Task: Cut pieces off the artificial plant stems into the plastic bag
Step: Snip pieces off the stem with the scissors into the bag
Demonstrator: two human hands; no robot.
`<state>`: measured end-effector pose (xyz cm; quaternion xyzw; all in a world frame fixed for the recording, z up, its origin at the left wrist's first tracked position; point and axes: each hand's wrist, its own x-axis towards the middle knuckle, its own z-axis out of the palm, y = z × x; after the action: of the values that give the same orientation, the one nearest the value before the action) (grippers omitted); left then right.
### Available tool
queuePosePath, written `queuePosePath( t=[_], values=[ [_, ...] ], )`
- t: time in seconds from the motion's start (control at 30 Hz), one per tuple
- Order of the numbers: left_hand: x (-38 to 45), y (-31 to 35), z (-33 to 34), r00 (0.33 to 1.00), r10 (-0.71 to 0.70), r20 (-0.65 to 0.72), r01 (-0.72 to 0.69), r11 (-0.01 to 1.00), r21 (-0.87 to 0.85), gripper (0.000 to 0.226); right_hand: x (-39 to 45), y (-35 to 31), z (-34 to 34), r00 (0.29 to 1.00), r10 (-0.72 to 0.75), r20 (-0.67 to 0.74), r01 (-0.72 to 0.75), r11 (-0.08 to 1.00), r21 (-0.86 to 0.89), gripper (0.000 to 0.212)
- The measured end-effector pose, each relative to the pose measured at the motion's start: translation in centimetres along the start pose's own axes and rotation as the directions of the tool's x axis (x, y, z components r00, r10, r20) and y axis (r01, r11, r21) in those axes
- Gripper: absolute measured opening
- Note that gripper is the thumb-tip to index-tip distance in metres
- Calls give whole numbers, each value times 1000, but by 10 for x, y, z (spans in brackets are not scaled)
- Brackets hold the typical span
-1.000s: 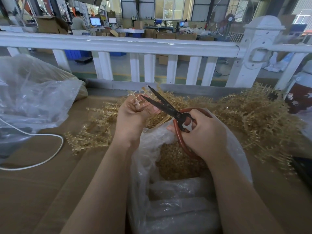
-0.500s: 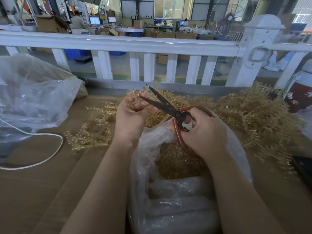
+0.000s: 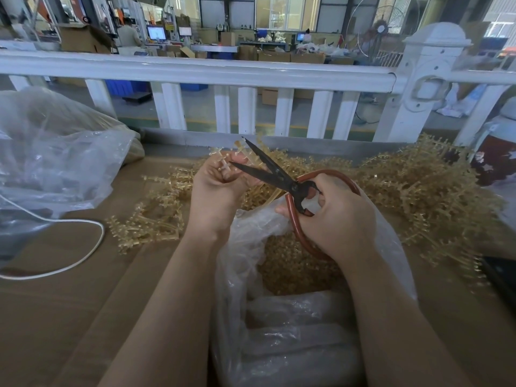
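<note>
At far left a crumpled clear bag lies on the brown table, with a white cable looping out from beneath it. Next to the right, loose golden plant stems are spread flat on the table. The left hand is raised above them, its fingers curled round a short pale stem held upright at the fingertips. The scissors have their dark blades parted, and the held stem sits between the blade tips. The right hand grips the red handle loops of the scissors, fingers wrapped through them. Directly beneath both hands stands the open plastic bag, its mouth facing up and a heap of cut golden pieces visible inside. To the right of the bag a larger pile of stems covers the table up to the white railing behind. A dark flat object at the right edge is too cropped to identify.
</note>
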<state>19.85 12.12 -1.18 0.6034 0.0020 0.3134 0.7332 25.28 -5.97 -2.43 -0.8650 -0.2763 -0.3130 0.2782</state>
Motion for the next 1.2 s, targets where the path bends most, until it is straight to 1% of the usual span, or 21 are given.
queuePosePath(
  t=[0.17,0.33,0.5,0.67,0.73,0.83,0.9,1.03,1.2],
  values=[
    [-1,2,0,999,8,34,-8,1000,-7,21,0,1,2,999,33,34,-34,999,11,57],
    [-1,4,0,999,22,30,-21,999,-45,30,1,2,2,997,48,52,-47,999,-21,56],
    [-1,5,0,998,31,48,-28,997,-69,25,2,-1,0,998,48,26,-47,997,-68,56],
    [-1,5,1,999,16,31,-14,997,-73,34,1,-1,0,999,32,4,-32,998,-53,62],
    [-1,5,1,1000,8,17,-7,997,-71,37,1,0,1,1000,-4,-24,3,999,-32,62],
    [-2,6,1,1000,13,3,-13,999,-50,33,-1,1,4,999,-46,-22,46,998,37,60],
    [-3,7,1,1000,15,-5,-15,999,-38,34,-1,2,5,998,-55,-18,55,997,50,60],
    [0,4,1,1000,3,-20,-4,999,-34,33,-2,2,3,999,-18,-35,19,999,36,62],
    [0,4,-1,999,5,-45,-4,1000,10,30,-2,-1,1,1000,10,2,-10,1000,-2,57]
  ],
)
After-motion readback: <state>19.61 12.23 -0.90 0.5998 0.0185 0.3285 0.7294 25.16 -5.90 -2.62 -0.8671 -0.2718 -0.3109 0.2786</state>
